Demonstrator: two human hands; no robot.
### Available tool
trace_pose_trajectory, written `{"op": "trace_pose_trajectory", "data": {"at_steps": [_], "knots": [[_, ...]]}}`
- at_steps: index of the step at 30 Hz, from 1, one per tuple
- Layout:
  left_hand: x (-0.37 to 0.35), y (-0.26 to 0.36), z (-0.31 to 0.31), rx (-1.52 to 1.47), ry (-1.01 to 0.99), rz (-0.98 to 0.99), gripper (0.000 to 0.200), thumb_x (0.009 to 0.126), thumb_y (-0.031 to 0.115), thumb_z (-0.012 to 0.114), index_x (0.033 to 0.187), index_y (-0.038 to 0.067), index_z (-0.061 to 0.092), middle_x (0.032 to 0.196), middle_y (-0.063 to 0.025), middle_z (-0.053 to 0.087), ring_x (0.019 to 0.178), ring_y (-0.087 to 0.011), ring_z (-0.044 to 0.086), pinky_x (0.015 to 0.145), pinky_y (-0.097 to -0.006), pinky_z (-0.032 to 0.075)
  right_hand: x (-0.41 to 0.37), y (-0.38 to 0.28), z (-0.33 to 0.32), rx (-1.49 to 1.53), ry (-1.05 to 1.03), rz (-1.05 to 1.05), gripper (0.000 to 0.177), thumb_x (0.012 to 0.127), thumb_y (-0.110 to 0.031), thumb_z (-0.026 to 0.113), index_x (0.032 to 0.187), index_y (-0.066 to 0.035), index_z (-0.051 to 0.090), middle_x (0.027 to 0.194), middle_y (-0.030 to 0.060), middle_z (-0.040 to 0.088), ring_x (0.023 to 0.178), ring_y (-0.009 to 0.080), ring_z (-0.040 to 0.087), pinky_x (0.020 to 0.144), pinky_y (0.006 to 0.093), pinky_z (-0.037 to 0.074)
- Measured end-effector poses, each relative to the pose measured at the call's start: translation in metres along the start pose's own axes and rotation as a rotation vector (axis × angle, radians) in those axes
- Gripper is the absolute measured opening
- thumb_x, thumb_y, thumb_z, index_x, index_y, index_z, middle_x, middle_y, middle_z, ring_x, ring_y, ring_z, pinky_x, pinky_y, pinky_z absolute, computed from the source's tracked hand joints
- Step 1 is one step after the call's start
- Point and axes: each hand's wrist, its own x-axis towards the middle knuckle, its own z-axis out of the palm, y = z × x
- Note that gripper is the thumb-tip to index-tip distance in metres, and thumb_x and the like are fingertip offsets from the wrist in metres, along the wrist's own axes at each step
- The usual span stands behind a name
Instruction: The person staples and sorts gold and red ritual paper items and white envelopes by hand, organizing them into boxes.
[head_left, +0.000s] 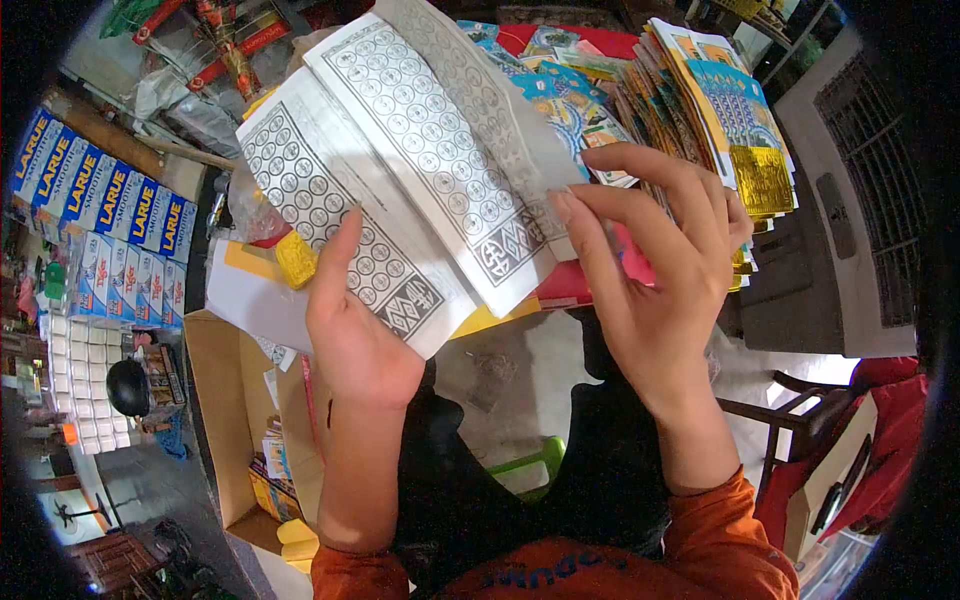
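My left hand [352, 325] holds a fanned stack of white paper sheets [400, 170] printed with rows of black coin-like circles, thumb on top near the lower edge. My right hand [655, 270] pinches the right edge of the topmost sheet between thumb and fingers. Behind the right hand sits a pile of colourful printed papers [700, 100] with gold foil patches, and something red and pink shows under my fingers.
An open cardboard box [235, 420] with small packets stands at lower left. Stacked blue beer cartons [105, 200] line the left side. A grey appliance with a grille [860, 200] is at right. Red-wrapped bundles [220, 40] lie at top left.
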Motion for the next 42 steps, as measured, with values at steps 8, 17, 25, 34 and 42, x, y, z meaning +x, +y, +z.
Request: {"op": "trace_pose_trajectory", "data": {"at_steps": [8, 17, 25, 34, 42], "knots": [[0.000, -0.001, -0.002, -0.043, -0.050, -0.036, 0.041, 0.100, 0.021, 0.050, 0.136, 0.001, 0.053, 0.132, -0.0150, 0.063, 0.119, -0.0307, 0.063, 0.106, -0.0475, 0.046, -0.001, -0.003, 0.001, 0.137, -0.059, 0.050, 0.013, 0.072, -0.014, 0.083, 0.082, -0.010, 0.075, 0.104, 0.0042, 0.069, 0.097, 0.0208, 0.062, 0.089, 0.0331, 0.037], [0.001, 0.001, -0.004, -0.005, -0.022, -0.003, 0.041, 0.100, 0.022, 0.051, 0.135, 0.002, 0.054, 0.129, -0.0143, 0.065, 0.116, -0.0299, 0.064, 0.104, -0.0452, 0.047, -0.002, 0.000, 0.007, 0.307, -0.084, 0.091, 0.023, 0.064, -0.015, 0.089, 0.077, -0.007, 0.073, 0.104, 0.0072, 0.067, 0.103, 0.0229, 0.063, 0.087, 0.0348, 0.043], [0.000, 0.004, -0.007, -0.095, -0.123, -0.076, 0.041, 0.099, 0.023, 0.053, 0.135, 0.003, 0.056, 0.128, -0.0140, 0.066, 0.114, -0.0298, 0.065, 0.103, -0.0441, 0.048, -0.003, 0.002, 0.010, 0.441, -0.114, 0.127, 0.025, 0.064, -0.015, 0.089, 0.079, -0.005, 0.073, 0.106, 0.0111, 0.065, 0.105, 0.0247, 0.062, 0.090, 0.0353, 0.046], [0.000, 0.004, -0.005, -0.155, -0.213, -0.115, 0.042, 0.099, 0.022, 0.053, 0.136, 0.003, 0.054, 0.130, -0.0143, 0.065, 0.115, -0.0301, 0.064, 0.103, -0.0455, 0.048, -0.003, 0.004, 0.013, 0.514, -0.143, 0.170, 0.020, 0.071, -0.011, 0.084, 0.083, -0.002, 0.071, 0.109, 0.0133, 0.063, 0.105, 0.0249, 0.061, 0.093, 0.0338, 0.045], [0.001, 0.005, -0.009, -0.179, -0.192, -0.120, 0.043, 0.100, 0.023, 0.051, 0.138, 0.002, 0.052, 0.132, -0.0146, 0.063, 0.117, -0.0311, 0.063, 0.105, -0.0468, 0.047, -0.004, 0.006, 0.013, 0.532, -0.190, 0.185, 0.017, 0.079, -0.013, 0.077, 0.088, -0.001, 0.069, 0.110, 0.0140, 0.062, 0.106, 0.0248, 0.059, 0.095, 0.0328, 0.042]]}}
